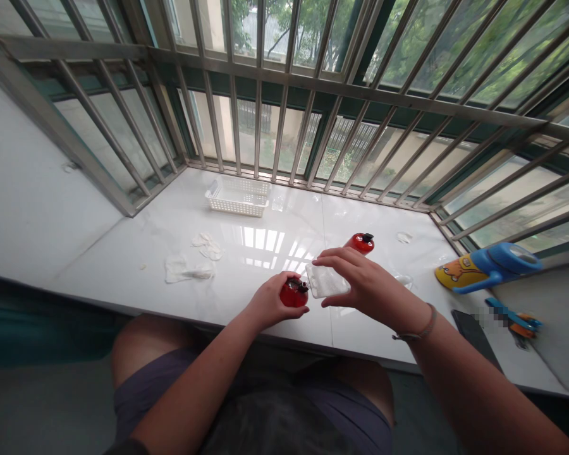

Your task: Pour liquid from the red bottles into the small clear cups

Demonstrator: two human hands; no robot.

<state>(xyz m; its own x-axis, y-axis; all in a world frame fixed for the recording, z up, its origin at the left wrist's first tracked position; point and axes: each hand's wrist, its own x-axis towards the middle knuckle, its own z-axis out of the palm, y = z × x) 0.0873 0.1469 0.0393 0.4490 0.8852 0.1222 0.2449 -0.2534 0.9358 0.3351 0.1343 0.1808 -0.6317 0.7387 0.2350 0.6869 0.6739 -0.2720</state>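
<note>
Near the front edge of the table, my left hand (271, 302) is wrapped round a red bottle (293, 296) with a black spout on top. Just to the right, my right hand (353, 275) grips a clear, flat-sided container (326, 282) with something white in or behind it; what exactly it is I cannot make out. The container's left edge is close to the black spout, and whether they touch is not plain. Beyond my right hand lies a second red bottle (361, 242) with a black top, its lower part hidden by the hand.
A white perforated basket (239, 205) stands at the back by the barred window. Crumpled white tissues (189, 270) lie to the left. On the right are a blue and yellow flask (486, 266), a dark phone (477, 338) and a blue strap with orange (516, 319).
</note>
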